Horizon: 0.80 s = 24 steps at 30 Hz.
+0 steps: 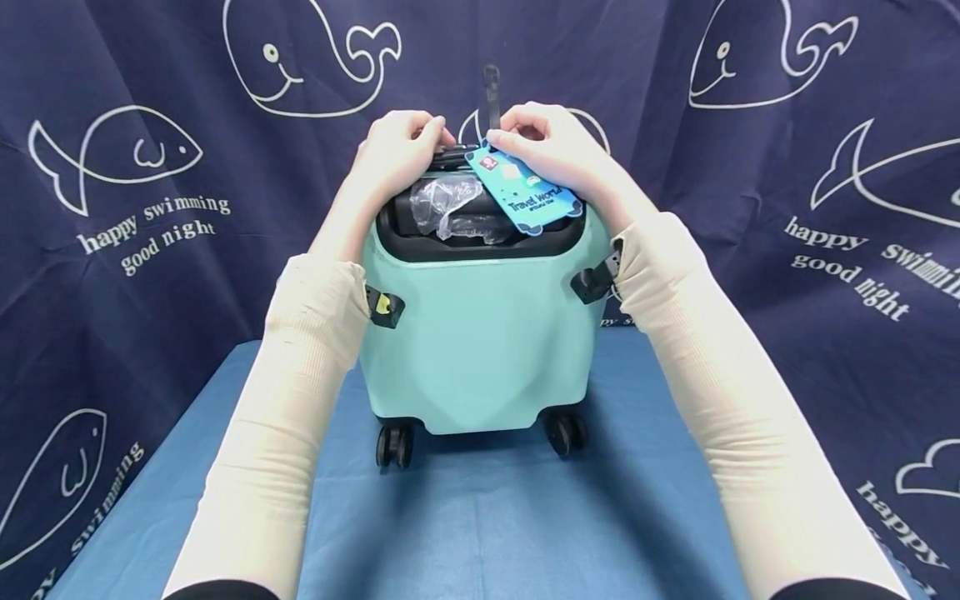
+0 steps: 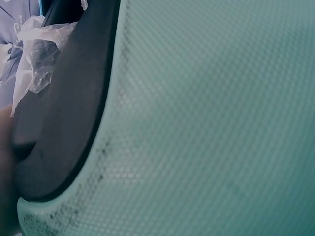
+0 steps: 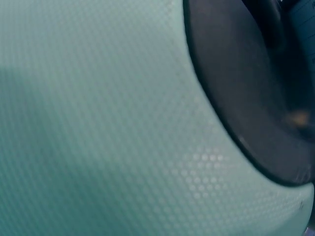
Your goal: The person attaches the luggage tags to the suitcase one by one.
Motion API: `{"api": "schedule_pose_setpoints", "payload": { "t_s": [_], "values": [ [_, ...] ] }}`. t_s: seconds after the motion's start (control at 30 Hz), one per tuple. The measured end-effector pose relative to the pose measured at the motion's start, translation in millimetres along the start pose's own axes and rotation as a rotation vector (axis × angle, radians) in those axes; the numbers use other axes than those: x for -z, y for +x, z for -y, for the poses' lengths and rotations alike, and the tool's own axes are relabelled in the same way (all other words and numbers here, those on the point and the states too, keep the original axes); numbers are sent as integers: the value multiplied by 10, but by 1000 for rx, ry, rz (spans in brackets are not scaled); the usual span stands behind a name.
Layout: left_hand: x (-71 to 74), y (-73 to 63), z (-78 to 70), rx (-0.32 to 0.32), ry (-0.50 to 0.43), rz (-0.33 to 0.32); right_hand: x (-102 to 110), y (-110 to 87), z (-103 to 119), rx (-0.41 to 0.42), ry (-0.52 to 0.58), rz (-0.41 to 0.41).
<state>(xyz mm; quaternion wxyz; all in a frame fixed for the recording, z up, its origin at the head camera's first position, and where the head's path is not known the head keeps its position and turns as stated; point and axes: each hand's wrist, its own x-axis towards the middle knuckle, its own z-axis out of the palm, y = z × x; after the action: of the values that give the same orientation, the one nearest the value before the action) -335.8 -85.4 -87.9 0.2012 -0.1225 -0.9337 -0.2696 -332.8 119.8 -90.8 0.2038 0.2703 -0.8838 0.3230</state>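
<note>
A mint-green suitcase (image 1: 480, 333) stands upright on its wheels, its ridged shell filling much of both wrist views. My right hand (image 1: 558, 146) pinches a blue luggage tag (image 1: 536, 196) near its upper end, where a dark strap (image 1: 491, 96) sticks up beside the thumb. The tag hangs slanted over the suitcase's black top recess. At the left of the black carry handle (image 1: 453, 158), my left hand (image 1: 397, 146) has its fingers bent. Its fingertips are partly hidden, so its hold on the handle is unclear. Crumpled clear plastic (image 1: 442, 200) covers part of the recess.
The suitcase's black wheels (image 1: 395, 444) rest on a blue cloth-covered table (image 1: 480, 533). Behind hangs a dark blue curtain (image 1: 300, 150) with white whale and fish drawings. Small black wrist cameras (image 1: 594, 283) sit close to the suitcase front.
</note>
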Motion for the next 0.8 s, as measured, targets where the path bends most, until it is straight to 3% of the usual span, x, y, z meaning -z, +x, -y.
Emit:
{"api": "schedule_pose_setpoints", "payload": {
  "t_s": [0.23,0.5,0.8],
  "values": [
    [19,13,-9,-13,-18,9,19,8,10,0,-3,6],
    [17,13,-9,-66,47,44,25,-5,20,1,-2,16],
    [-9,14,1,-67,-16,17,14,-16,-1,-16,1,18]
  ]
}}
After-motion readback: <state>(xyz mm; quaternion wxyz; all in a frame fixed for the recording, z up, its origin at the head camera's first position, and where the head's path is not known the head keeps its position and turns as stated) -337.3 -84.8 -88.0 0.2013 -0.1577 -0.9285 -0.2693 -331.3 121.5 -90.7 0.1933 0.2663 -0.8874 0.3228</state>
